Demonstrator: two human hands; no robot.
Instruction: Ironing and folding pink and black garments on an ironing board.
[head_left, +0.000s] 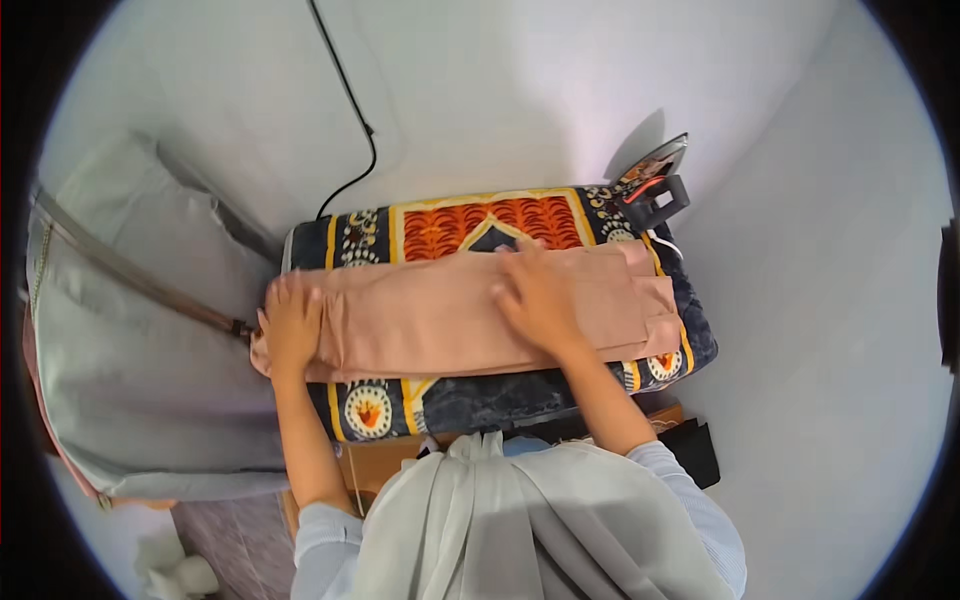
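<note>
A folded pink cloth garment (442, 315) lies lengthwise over a patterned, padded ironing surface (495, 405). My left hand (292, 322) rests flat on the garment's left end, fingers spread. On the upper middle part of the garment lies my right hand (536, 296), its fingers apart and their tips near the far edge. Neither hand grips the cloth. Layered, uneven edges show at the garment's right end. A clothes iron (654, 191) stands upright at the surface's far right corner, beyond my right hand.
A large grey fabric cover (157, 337) stands at the left, with a metal tube (142, 281) across it. A black cable (349, 97) runs down the back wall to the surface. A white wall (817, 300) rises at the right. A black object (690, 452) sits below the near right corner.
</note>
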